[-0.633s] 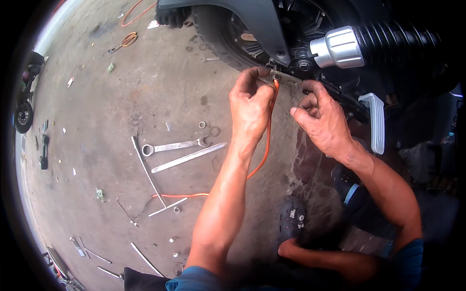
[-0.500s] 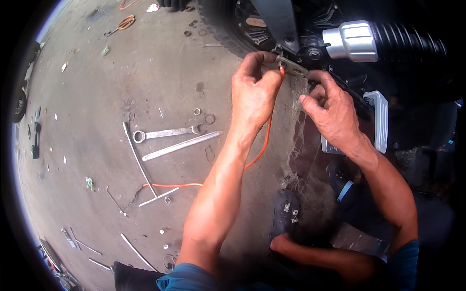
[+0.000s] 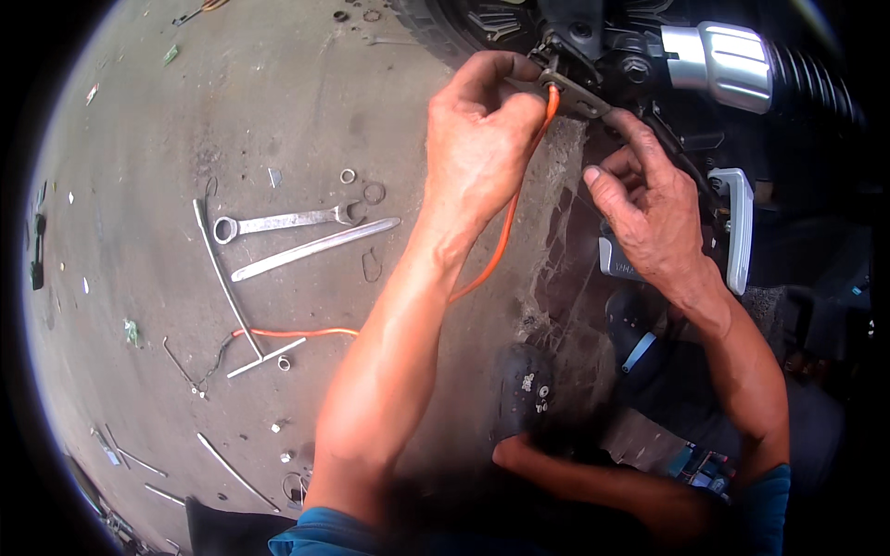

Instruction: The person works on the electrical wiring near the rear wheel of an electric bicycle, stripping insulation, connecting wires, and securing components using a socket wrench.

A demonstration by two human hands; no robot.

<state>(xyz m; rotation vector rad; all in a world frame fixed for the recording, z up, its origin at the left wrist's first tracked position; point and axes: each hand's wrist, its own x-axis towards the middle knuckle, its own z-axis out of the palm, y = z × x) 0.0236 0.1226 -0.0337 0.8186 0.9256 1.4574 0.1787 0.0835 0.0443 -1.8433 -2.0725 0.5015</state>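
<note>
My left hand [image 3: 477, 148] is at a small metal bracket [image 3: 577, 97] by the wheel [image 3: 445, 28], its fingers curled at the left end, hiding what they hold. An orange cable [image 3: 502, 241] runs down from the bracket beside that hand. My right hand [image 3: 649, 208] has its index fingertip at the bracket's right end, thumb held apart. Above and right are a silver cylinder with black ribbed bellows [image 3: 732, 65] and, lower, a pale metal step [image 3: 737, 232].
On the concrete floor lie an open-ended ring wrench [image 3: 283, 221], a flat metal bar [image 3: 315, 248], a T-handle tool [image 3: 227, 287], several thin rods [image 3: 236, 468] and small rings [image 3: 349, 176]. My feet [image 3: 524, 389] are below my hands, near cracked dark flooring.
The view has shifted, with the floor tools appearing higher and further left. Both hands stay at the bracket; little else has visibly changed.
</note>
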